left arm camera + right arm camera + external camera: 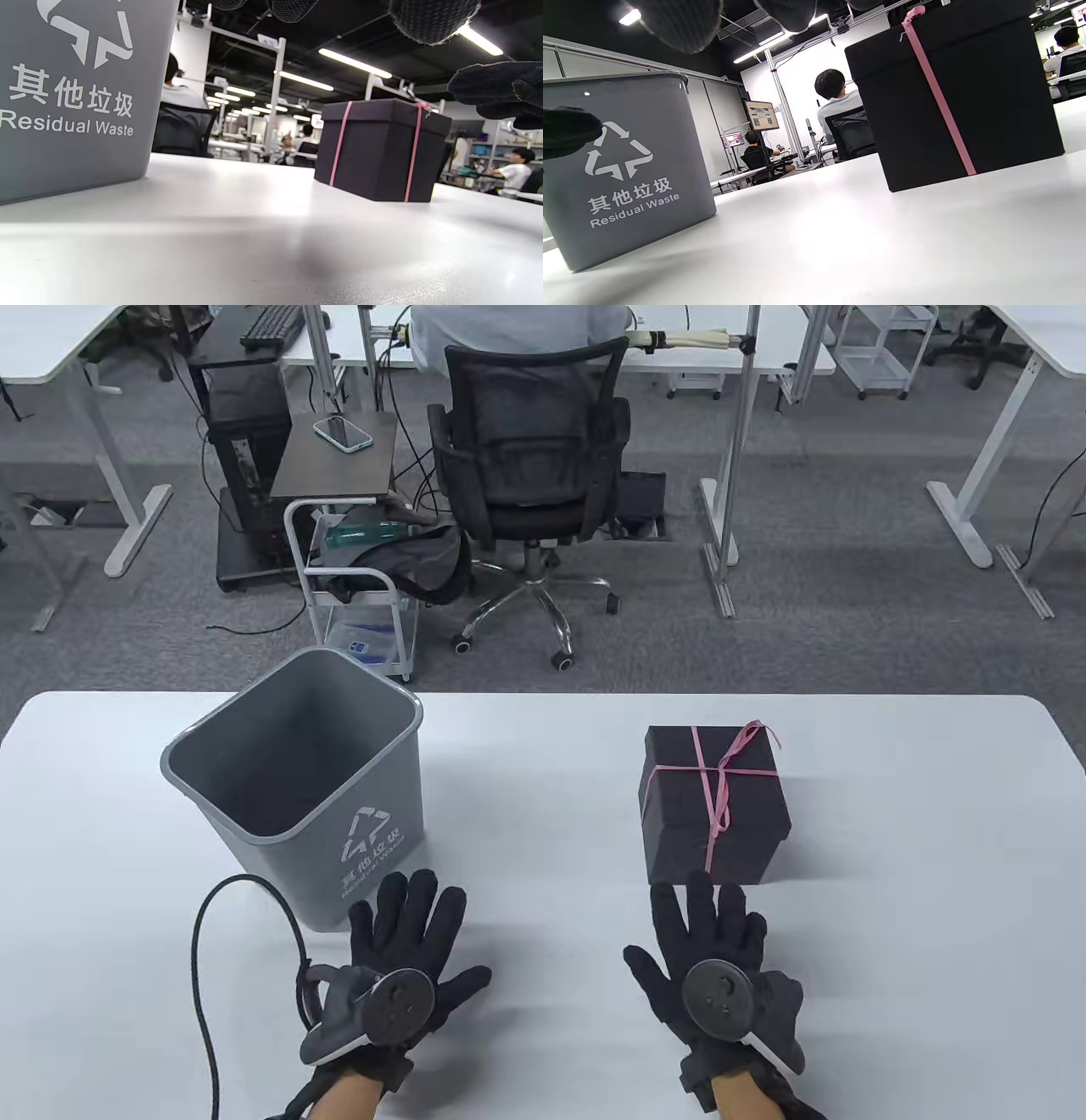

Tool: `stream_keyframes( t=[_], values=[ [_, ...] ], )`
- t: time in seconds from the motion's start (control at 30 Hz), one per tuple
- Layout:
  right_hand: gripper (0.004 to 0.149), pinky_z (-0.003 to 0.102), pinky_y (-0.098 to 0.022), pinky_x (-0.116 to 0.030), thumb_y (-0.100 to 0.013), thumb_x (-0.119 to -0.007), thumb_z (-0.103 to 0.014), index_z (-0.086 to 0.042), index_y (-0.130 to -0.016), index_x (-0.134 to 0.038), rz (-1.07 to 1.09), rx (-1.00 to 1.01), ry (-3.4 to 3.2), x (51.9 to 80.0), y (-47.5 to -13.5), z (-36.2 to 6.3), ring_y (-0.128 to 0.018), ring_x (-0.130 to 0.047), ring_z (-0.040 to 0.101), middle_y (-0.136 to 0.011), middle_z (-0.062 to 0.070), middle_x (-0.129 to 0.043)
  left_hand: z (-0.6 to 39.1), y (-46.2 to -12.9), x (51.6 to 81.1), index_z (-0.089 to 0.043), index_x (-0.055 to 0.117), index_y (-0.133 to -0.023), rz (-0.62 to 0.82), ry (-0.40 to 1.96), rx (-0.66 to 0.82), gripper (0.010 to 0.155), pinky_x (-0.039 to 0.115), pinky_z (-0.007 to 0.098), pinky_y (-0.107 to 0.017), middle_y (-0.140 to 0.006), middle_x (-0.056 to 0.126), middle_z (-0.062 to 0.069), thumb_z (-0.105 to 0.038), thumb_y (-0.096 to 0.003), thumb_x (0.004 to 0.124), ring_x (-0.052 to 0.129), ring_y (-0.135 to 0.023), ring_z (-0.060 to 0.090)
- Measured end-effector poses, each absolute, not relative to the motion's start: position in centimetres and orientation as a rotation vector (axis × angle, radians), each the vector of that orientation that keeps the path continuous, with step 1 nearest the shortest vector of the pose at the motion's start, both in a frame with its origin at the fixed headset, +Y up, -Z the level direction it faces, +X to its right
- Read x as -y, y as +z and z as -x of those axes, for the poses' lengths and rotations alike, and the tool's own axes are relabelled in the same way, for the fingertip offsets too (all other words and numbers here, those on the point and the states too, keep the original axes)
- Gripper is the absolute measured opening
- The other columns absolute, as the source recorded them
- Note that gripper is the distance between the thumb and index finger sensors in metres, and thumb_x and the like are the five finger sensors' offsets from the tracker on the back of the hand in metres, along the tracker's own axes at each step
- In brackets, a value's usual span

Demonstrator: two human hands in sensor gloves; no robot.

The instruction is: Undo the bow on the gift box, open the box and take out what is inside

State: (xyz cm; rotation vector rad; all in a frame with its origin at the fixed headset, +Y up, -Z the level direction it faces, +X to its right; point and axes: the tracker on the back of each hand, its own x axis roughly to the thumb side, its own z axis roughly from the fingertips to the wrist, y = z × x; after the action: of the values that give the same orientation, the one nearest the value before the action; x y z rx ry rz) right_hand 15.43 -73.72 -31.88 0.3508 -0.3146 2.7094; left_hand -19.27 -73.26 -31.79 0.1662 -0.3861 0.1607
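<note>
What I can't make out from here

The gift box (713,797) hides its contents, lid tied down under the pink ribbon (719,780); in my right wrist view its top is cut off by the frame. My fingertips (678,21) only poke in from above there, and the grey bin (76,93) is cropped in my left wrist view.

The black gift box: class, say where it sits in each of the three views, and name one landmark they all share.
Table view: black gift box right of centre, beyond the right hand.
Left wrist view: right of centre.
Right wrist view: upper right.
Shared landmark: grey waste bin.
</note>
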Motion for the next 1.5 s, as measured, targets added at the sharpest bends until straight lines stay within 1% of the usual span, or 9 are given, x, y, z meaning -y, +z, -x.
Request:
stream_keyframes(
  t=[0.6,0.7,0.83,0.9,1.0,1.1,1.2,1.3,1.5],
  values=[
    [0.078,0.07,-0.074,-0.033,-0.059,-0.067,-0.06,-0.02,-0.121,-0.04,-0.318,0.368,2.63,73.2,-32.6,-16.8,-0.108,-0.027,0.054,-0.122,0.021,-0.027,19.7,-32.0,73.4,-0.022,0.034,-0.123,-0.165,0.178,0.362,0.087,0.036,0.077,-0.073,-0.131,0.027,0.022,-0.073,-0.0575,0.061,0.028,-0.114,0.057],
    [0.078,0.068,-0.076,-0.031,-0.059,-0.068,-0.059,-0.02,-0.121,-0.041,-0.296,0.444,2.585,72.3,-32.7,-17.9,-0.109,-0.026,0.052,-0.123,0.02,-0.027,19.9,-32.0,73.4,-0.022,0.033,-0.123,-0.158,0.167,0.356,0.087,0.036,0.077,-0.073,-0.131,0.027,0.022,-0.073,-0.0575,0.061,0.028,-0.114,0.057],
    [0.079,0.064,-0.077,-0.029,-0.059,-0.072,-0.056,-0.019,-0.121,-0.04,-0.236,0.551,2.548,70.1,-34.3,-19.7,-0.11,-0.025,0.049,-0.122,0.02,-0.027,20.1,-32.0,73.2,-0.022,0.033,-0.123,-0.171,0.199,0.355,0.087,0.036,0.077,-0.073,-0.131,0.027,0.022,-0.072,-0.0578,0.061,0.028,-0.114,0.057],
    [0.08,0.063,-0.078,-0.028,-0.059,-0.074,-0.055,-0.019,-0.121,-0.039,-0.202,0.546,2.577,68.9,-35.4,-20.5,-0.11,-0.024,0.048,-0.123,0.019,-0.027,20.1,-32.0,73.2,-0.022,0.033,-0.123,-0.17,0.199,0.355,0.087,0.036,0.077,-0.073,-0.131,0.027,0.022,-0.072,-0.0577,0.061,0.028,-0.114,0.058],
    [0.08,0.063,-0.078,-0.026,-0.059,-0.076,-0.051,-0.02,-0.121,-0.037,-0.166,0.512,2.573,67.7,-37.2,-21.7,-0.111,-0.022,0.047,-0.123,0.018,-0.025,20.0,-32.2,72.9,-0.022,0.034,-0.123,-0.186,0.167,0.355,0.087,0.036,0.077,-0.074,-0.131,0.027,0.021,-0.072,-0.0575,0.061,0.028,-0.114,0.057],
    [0.081,0.061,-0.079,-0.024,-0.058,-0.078,-0.048,-0.02,-0.121,-0.035,-0.117,0.422,2.601,67.6,-39.3,-23.0,-0.112,-0.02,0.044,-0.124,0.015,-0.024,20.3,-32.4,72.8,-0.022,0.034,-0.123,-0.195,0.146,0.348,0.087,0.037,0.076,-0.074,-0.131,0.027,0.021,-0.072,-0.0575,0.061,0.028,-0.114,0.056],
    [0.082,0.061,-0.08,-0.023,-0.058,-0.079,-0.046,-0.021,-0.121,-0.035,-0.083,0.346,2.656,68.0,-40.7,-23.8,-0.112,-0.019,0.045,-0.124,0.014,-0.023,20.5,-32.5,72.9,-0.022,0.034,-0.123,-0.182,0.162,0.341,0.087,0.036,0.077,-0.074,-0.131,0.027,0.021,-0.072,-0.0575,0.061,0.028,-0.114,0.057],
    [0.081,0.061,-0.08,-0.023,-0.057,-0.08,-0.044,-0.023,-0.121,-0.034,-0.045,0.224,2.687,68.7,-42.3,-24.6,-0.108,-0.016,0.053,-0.124,0.011,-0.02,20.7,-32.5,72.9,-0.022,0.034,-0.123,-0.174,0.142,0.331,0.087,0.036,0.077,-0.074,-0.131,0.027,0.021,-0.072,-0.0576,0.061,0.028,-0.114,0.057],
    [0.079,0.065,-0.078,-0.031,-0.058,-0.079,-0.04,-0.027,-0.12,-0.032,-0.033,0.087,2.595,70.6,-44.2,-25.9,-0.106,-0.026,0.059,-0.124,0.006,-0.018,20.9,-32.3,72.5,-0.022,0.034,-0.123,-0.198,0.14,0.322,0.087,0.036,0.077,-0.074,-0.131,0.027,0.021,-0.072,-0.0576,0.061,0.028,-0.114,0.057]
  ],
)
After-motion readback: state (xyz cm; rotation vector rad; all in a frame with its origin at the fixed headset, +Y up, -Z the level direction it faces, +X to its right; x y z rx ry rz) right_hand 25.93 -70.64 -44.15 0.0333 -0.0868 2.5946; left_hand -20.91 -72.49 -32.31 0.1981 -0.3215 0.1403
